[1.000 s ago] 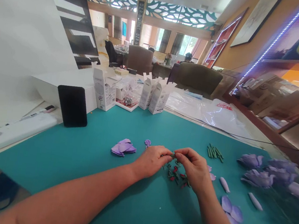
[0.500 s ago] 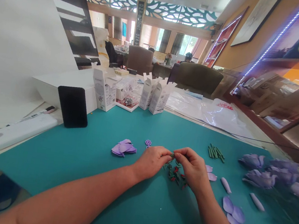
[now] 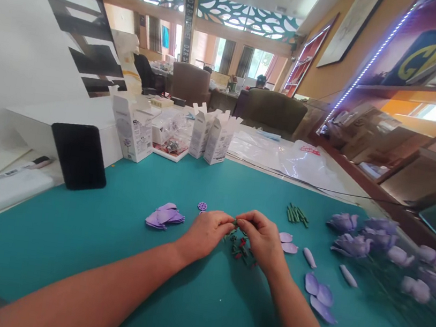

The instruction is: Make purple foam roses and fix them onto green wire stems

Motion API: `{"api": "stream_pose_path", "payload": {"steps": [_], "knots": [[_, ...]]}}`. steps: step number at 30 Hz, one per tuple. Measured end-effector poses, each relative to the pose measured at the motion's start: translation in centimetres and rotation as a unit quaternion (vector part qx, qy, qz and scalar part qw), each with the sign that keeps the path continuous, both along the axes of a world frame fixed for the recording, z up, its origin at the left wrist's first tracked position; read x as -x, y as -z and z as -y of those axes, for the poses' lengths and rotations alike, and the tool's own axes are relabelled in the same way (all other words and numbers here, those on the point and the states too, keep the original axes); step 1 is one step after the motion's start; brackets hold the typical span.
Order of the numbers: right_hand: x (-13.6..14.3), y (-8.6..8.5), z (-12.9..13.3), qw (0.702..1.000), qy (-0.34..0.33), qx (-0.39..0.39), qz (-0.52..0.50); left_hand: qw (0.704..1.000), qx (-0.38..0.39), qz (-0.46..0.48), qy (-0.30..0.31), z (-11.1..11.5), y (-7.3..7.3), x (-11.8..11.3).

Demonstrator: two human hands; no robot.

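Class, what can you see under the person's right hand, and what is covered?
Part of a cluster of small green and red pieces shows beside and below the right hand, on the teal mat. Whatever the palm and fingers cover cannot be seen.

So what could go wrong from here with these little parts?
The tiny green piece pinched between the left hand and right hand could slip and get lost among the green and red bits below. The right forearm lies close to the loose purple petals and might brush them. The left hand might nudge the purple wheel.
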State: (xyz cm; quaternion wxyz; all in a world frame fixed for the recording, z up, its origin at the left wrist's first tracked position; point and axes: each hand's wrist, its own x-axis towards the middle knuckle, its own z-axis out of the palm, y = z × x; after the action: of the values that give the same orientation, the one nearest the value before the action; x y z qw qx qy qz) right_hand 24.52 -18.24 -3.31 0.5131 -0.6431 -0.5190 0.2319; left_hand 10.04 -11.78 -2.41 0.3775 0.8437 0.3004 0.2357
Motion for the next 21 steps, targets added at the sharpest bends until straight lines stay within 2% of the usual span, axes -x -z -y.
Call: {"api": "stream_pose_path", "payload": {"steps": [3,6,8,9,11,15,18,21], "knots": [[0.0,-0.5,0.1,1.000,-0.016,0.011,-0.004,1.000,0.010,-0.005,0.007,-0.1,0.0,-0.1],[-1.3,-1.0,0.3,0.999,-0.034,0.031,-0.005,0.999,0.037,-0.007,0.019,-0.2,-0.1,-0.2],[-3.6,-1.1,0.3,0.999,0.019,0.039,0.018,0.998,0.058,-0.011,0.017,-0.3,-0.2,-0.2],[-5.2,-1.1,0.3,0.994,0.075,0.056,0.051,0.997,0.069,-0.014,0.014,-0.3,-0.3,-0.2],[-8.9,-1.0,0.3,0.970,0.175,0.107,0.127,0.996,0.088,-0.015,0.008,-0.2,-0.6,-0.2],[-16.2,-0.8,0.4,0.916,0.289,0.182,0.211,0.993,0.121,0.004,0.008,-0.2,-0.7,-0.1],[-19.8,-0.4,0.1,0.875,0.323,0.239,0.271,0.990,0.138,0.008,0.009,-0.3,-0.7,-0.1],[-21.7,0.5,-0.9,0.850,0.315,0.277,0.320,0.988,0.155,0.012,0.012,-0.3,-0.6,-0.1]]}}
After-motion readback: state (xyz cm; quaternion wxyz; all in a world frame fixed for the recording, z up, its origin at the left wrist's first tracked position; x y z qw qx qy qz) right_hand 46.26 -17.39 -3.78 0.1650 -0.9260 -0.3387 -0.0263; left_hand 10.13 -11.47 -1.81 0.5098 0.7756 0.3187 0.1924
